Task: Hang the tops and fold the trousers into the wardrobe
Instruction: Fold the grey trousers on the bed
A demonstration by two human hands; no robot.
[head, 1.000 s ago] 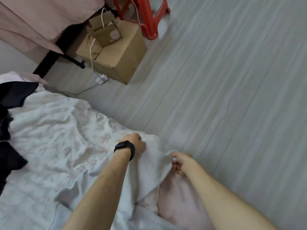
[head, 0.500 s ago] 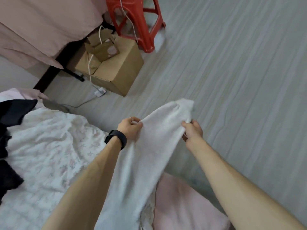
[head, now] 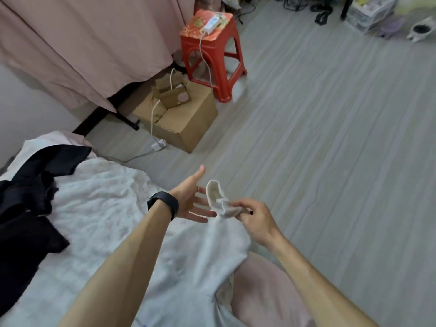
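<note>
Pinching the rolled end of the white garment (head: 223,207) with the right hand (head: 257,220), fingers curled. Holding the left hand (head: 188,199) spread flat at 9 o'clock, just beside. Draping the rest down onto the bed (head: 94,208). Farther at 9 o'clock, dark clothes (head: 30,208); at 12, cardboard box (head: 186,121), red stool (head: 212,48).

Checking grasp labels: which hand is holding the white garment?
The right hand pinches the white garment; the left hand, wearing the black wristband, is spread open beside it.
</note>
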